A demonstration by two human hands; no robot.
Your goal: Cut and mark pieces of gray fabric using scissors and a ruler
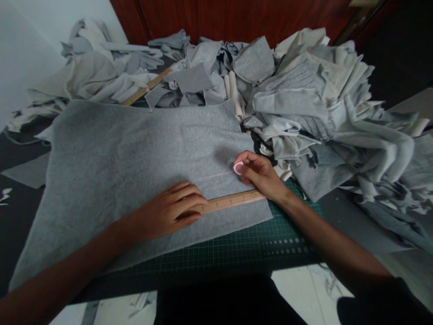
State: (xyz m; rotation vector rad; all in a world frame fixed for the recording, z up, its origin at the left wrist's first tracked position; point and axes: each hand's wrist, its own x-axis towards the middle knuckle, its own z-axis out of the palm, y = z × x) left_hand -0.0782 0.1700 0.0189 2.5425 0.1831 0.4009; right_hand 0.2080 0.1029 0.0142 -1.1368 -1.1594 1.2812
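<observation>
A large piece of grey fabric (pixel 125 149) lies spread out before me, with a wooden ruler (pixel 233 201) across its near right part. My left hand (pixel 172 207) holds the ruler near its left end, thumb on the near side and fingers over the top; that end is hidden under the hand. Between the fingertips of my right hand (pixel 259 174) is a piece of pink tailor's chalk (pixel 238 168), just above the ruler. From the chalk a thin pink line (pixel 214 175) runs left over the fabric, roughly along the ruler.
Under the fabric is a green cutting mat (pixel 233 247) with a grid, on a dark table. Heaped grey and cream cloth pieces (pixel 301 95) crowd the back and right. A second wooden ruler (pixel 147 86) lies among the scraps behind the fabric. A reddish wooden panel (pixel 230 20) stands behind.
</observation>
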